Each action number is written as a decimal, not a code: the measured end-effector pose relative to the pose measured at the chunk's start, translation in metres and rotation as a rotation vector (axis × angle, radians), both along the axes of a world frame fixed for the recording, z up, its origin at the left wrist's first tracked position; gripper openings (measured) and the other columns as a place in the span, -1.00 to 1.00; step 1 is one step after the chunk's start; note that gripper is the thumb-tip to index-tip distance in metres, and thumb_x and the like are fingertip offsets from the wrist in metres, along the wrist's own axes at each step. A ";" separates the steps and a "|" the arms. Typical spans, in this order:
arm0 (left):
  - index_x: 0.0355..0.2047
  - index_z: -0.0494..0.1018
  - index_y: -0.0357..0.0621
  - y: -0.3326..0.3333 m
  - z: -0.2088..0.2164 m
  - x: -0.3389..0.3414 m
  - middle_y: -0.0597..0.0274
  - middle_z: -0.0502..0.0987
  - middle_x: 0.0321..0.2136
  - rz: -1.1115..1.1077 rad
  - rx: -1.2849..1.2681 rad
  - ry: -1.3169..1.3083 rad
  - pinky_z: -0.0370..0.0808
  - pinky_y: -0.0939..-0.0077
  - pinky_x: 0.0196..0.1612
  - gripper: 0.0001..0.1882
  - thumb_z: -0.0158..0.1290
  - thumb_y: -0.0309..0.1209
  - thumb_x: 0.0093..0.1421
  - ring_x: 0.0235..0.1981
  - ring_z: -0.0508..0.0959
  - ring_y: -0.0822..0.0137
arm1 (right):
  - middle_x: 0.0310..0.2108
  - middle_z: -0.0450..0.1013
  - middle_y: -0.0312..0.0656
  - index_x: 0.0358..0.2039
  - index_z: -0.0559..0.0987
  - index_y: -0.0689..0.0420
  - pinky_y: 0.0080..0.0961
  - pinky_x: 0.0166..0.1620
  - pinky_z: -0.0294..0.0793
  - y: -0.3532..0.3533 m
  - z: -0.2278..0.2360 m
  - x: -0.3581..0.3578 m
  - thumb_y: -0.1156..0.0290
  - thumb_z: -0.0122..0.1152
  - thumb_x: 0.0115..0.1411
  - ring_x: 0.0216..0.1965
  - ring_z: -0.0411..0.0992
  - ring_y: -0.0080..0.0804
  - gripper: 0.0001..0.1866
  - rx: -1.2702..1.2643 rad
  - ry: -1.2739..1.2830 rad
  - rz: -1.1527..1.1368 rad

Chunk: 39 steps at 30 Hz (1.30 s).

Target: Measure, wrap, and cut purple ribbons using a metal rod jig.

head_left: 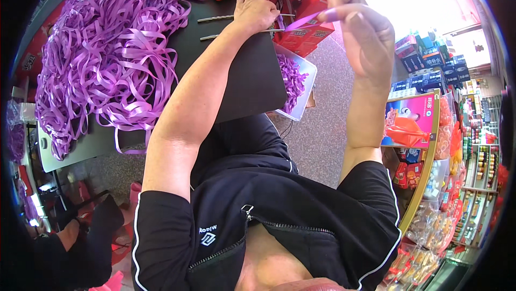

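Lying in a heap at upper left, purple ribbons [107, 54] sit on the counter [247, 89]. The left hand [257, 13], top middle, bends over two metal rods [215, 19]; I can't tell its grip. One ribbon strip [301, 22] goes to the right hand [365, 33], upper right, pinched in its fingers. The step seems to be pulling the strip by the rods; that needs a steady pinch. The black shirt [301, 205] and red boxes [301, 41] have writing.

Black short-sleeved top [306, 199], lower centre: white piping [134, 237] on both sleeves [166, 226], part-open metal zip [248, 212], white diamond chest logo [208, 239]. Dark trousers [252, 135]. Left hand [255, 12], right hand [371, 38] bare.
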<state>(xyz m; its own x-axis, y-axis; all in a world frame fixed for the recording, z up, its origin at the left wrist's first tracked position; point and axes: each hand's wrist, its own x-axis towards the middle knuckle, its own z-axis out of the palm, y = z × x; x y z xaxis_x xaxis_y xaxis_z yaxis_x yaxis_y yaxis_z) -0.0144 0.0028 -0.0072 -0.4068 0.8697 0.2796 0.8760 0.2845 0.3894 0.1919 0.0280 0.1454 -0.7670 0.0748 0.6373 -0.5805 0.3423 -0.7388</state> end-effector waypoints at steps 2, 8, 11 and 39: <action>-0.29 0.63 0.17 -0.001 0.000 0.002 0.38 0.50 -0.09 -0.024 0.092 0.050 0.13 0.20 0.16 -0.69 -0.05 -0.06 0.17 0.13 0.31 0.30 | -0.35 0.42 -0.21 -0.32 0.64 0.31 -0.69 -0.32 0.28 -0.017 0.003 0.000 0.48 0.19 0.19 -0.33 0.35 -0.62 -0.84 0.024 -0.006 -0.025; -0.33 0.64 0.11 0.006 0.000 0.004 0.36 0.51 -0.10 0.011 0.102 -0.021 0.11 0.19 0.17 -0.66 -0.01 -0.01 0.14 0.11 0.32 0.30 | -0.29 0.39 -0.10 -0.32 0.60 0.37 -0.52 -0.11 0.31 -0.007 0.011 -0.014 0.40 0.13 0.22 -0.23 0.34 -0.40 -0.75 0.147 -0.035 -0.074; -0.42 0.67 0.13 0.005 0.004 0.007 0.31 0.54 -0.15 -0.008 0.116 -0.092 0.11 0.20 0.16 -0.65 0.06 0.04 0.08 0.09 0.34 0.28 | -0.27 0.40 -0.18 -0.25 0.58 0.35 -0.53 -0.13 0.30 -0.001 0.015 -0.012 0.38 0.08 0.27 -0.23 0.34 -0.45 -0.74 0.035 -0.080 -0.124; -0.32 0.64 0.17 0.016 0.001 0.002 0.42 0.39 0.12 0.025 -0.044 -0.094 -0.05 0.06 0.24 -0.65 -0.06 -0.01 0.18 0.27 0.15 0.27 | -0.29 0.28 -0.10 -0.29 0.54 0.37 -0.30 -0.09 0.20 0.031 -0.027 0.031 0.28 0.13 0.19 -0.20 0.25 -0.26 -0.67 -0.215 0.109 -0.100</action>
<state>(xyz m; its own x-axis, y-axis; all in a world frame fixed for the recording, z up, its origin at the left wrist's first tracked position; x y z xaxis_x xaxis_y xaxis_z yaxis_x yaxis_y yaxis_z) -0.0122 0.0183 -0.0064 -0.4508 0.8697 0.2011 0.8289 0.3242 0.4559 0.2234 0.0589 0.1187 -0.6767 0.2894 0.6770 -0.6319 0.2437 -0.7358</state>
